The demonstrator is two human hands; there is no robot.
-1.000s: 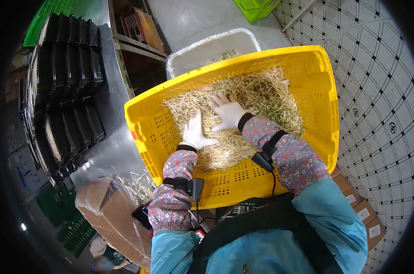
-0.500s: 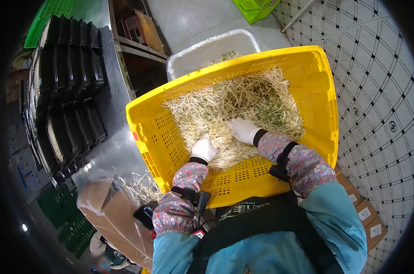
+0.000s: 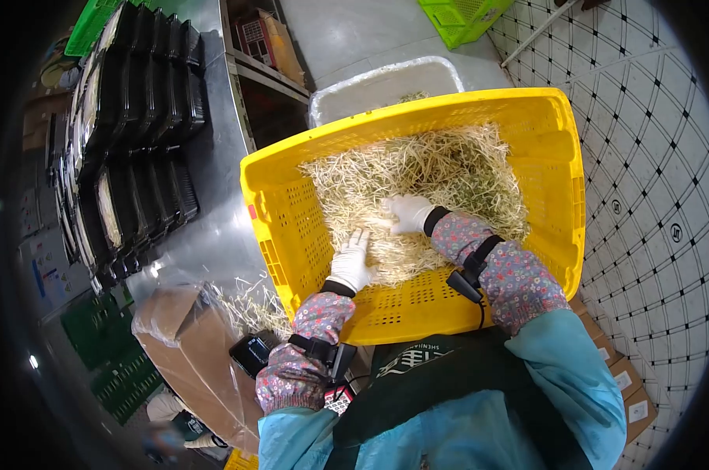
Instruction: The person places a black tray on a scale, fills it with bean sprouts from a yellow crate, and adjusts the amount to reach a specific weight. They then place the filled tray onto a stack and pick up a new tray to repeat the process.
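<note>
A yellow perforated crate (image 3: 554, 164) stands in front of me, a thick layer of pale, thin bean sprouts (image 3: 440, 168) with greenish patches inside it. My left hand (image 3: 351, 265), in a white glove, rests on the sprouts near the crate's left front, its fingers spread and holding nothing. Further in, my right hand (image 3: 411, 213), also gloved in white, is curled into the sprouts near the middle, with its fingertips partly hidden among them. Both wrists carry black straps over flowered sleeves.
Stacked black trays (image 3: 139, 102) stand on the metal table (image 3: 221, 227) at left. Loose sprouts (image 3: 252, 309) lie beside a plastic-covered cardboard box (image 3: 190, 352). Behind the crate is a white tub (image 3: 386, 82); a green crate (image 3: 464, 19) is farther back. Another person (image 3: 186, 423) is at lower left.
My left hand has gone from closed to spread flat on the sprouts. My right hand has stayed in the sprouts, its fingers more curled. The whole view has shifted slightly.
</note>
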